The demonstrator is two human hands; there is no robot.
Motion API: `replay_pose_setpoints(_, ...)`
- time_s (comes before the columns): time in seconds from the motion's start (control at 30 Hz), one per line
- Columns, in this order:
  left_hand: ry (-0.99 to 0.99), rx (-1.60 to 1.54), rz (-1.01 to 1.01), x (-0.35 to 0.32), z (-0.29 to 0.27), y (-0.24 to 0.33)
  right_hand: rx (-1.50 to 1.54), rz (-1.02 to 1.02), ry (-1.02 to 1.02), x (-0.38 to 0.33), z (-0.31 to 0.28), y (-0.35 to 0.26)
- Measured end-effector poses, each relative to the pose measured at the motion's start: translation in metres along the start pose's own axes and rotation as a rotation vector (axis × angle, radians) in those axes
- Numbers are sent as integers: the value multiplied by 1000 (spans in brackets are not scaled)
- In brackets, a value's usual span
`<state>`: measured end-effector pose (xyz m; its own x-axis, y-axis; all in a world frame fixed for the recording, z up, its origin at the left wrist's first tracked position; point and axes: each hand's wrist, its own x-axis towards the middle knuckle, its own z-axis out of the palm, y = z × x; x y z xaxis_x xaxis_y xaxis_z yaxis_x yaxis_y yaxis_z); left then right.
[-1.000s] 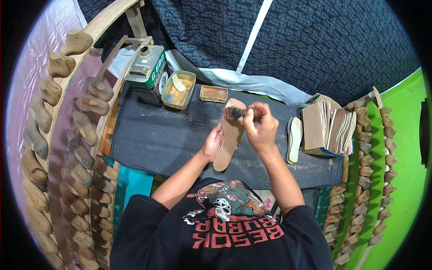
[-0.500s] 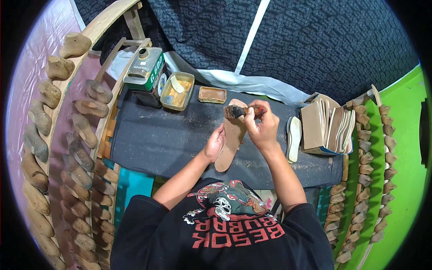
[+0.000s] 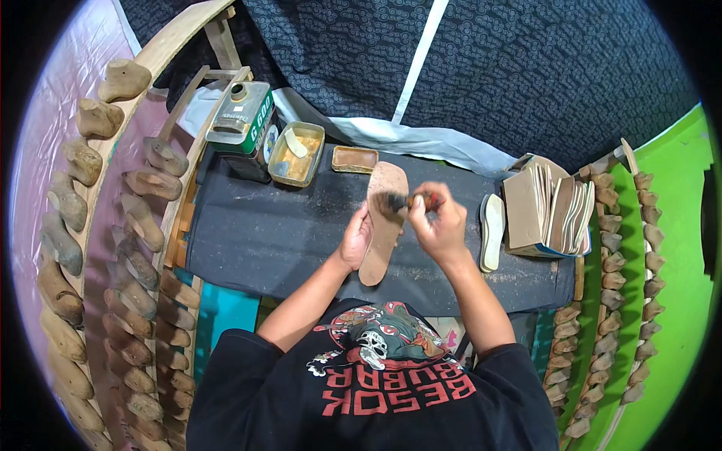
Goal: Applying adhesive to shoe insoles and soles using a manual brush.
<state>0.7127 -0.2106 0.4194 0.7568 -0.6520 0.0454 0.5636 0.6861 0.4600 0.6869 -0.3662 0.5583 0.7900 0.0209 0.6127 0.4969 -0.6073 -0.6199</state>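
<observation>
My left hand (image 3: 356,242) is closed around the edge of a tan, sole-shaped insole (image 3: 382,252), which is held up above the dark table. Its far end is rounded and points away from me. In my right hand (image 3: 442,229) is a brush (image 3: 397,201) with dark bristles and a reddish handle. The bristles lie against the middle of the insole's face and are a little blurred. Most of my left fingers are hidden behind the insole.
Behind the insole stand a small brown-filled tray (image 3: 355,158), a larger dirty tin (image 3: 296,174) and a green-and-silver metal can (image 3: 242,124). At right are pale soles (image 3: 492,233) and a box of insoles (image 3: 547,207). Racks of wooden shoe lasts (image 3: 143,180) flank both sides.
The brush in my right hand has moved from the far end of the insole down toward its middle. The insole has shifted slightly and stays in my left hand.
</observation>
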Motion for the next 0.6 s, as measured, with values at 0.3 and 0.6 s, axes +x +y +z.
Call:
replay_pose_setpoints(0.3, 16, 98, 25, 3, 3, 5, -15, 73, 146, 0, -15, 25)
replay_pose_setpoints(0.6, 145, 144, 51, 4, 11, 1, -134, -17, 43, -6, -25, 0)
